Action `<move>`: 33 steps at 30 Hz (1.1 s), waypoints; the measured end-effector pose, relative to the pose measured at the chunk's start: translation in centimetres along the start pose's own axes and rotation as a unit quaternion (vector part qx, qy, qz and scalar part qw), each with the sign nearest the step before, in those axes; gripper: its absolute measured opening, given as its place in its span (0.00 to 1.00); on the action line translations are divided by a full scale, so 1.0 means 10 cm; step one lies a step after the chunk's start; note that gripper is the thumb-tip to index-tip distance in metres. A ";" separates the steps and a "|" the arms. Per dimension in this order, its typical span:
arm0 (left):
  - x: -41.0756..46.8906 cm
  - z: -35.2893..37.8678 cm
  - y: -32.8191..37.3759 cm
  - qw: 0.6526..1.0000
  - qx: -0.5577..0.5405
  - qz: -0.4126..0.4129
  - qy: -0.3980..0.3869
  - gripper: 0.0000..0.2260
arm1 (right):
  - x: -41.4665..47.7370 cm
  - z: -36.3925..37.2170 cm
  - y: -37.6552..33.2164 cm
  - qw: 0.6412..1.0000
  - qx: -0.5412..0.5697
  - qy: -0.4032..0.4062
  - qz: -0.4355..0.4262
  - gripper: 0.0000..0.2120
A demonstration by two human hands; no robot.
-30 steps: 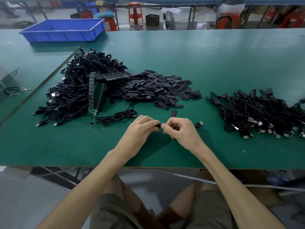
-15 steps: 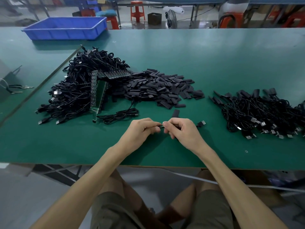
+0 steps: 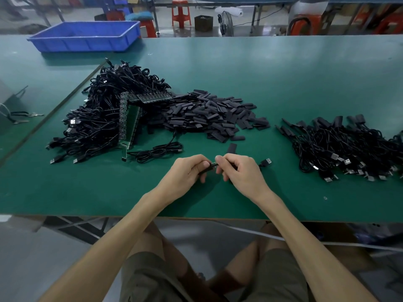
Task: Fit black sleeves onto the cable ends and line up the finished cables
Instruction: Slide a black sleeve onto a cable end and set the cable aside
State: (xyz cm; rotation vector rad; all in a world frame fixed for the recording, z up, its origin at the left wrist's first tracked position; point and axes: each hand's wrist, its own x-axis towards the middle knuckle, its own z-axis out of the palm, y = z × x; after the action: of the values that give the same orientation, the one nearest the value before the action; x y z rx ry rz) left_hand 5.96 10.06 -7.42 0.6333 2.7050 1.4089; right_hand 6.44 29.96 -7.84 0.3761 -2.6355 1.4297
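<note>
A: Two hands meet over the green table (image 3: 283, 83). Which step is this?

B: The fitting itself, I judge. The left hand (image 3: 187, 173) has its fingers curled round a black sleeve (image 3: 207, 170). The right hand (image 3: 242, 173) pinches the cable end (image 3: 214, 164), and a small metal tip shows at the sleeve's mouth. How deep it sits I cannot tell.

A: And the rest of that cable?

B: Its USB plug (image 3: 266, 161) lies on the table, just right of the right hand.

A: What does the next move call for?

B: Likely a straight push, so the sleeve doesn't buckle. Then the cable goes with the finished cables (image 3: 344, 149) on the right, ends in line. The sleeve pile (image 3: 209, 116) and the unsleeved heap (image 3: 104, 118) lie beyond the hands.
</note>
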 end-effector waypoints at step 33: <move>-0.14 0.04 0.07 0.951 0.237 0.178 0.085 0.09 | -0.01 -0.04 0.03 0.995 0.099 -0.027 0.020 0.07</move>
State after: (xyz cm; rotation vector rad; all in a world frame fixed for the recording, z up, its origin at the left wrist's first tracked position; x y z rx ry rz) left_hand 7.57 10.20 -7.33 1.1215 3.2229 0.8766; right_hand 6.43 30.46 -7.92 0.3888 -2.5620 1.7244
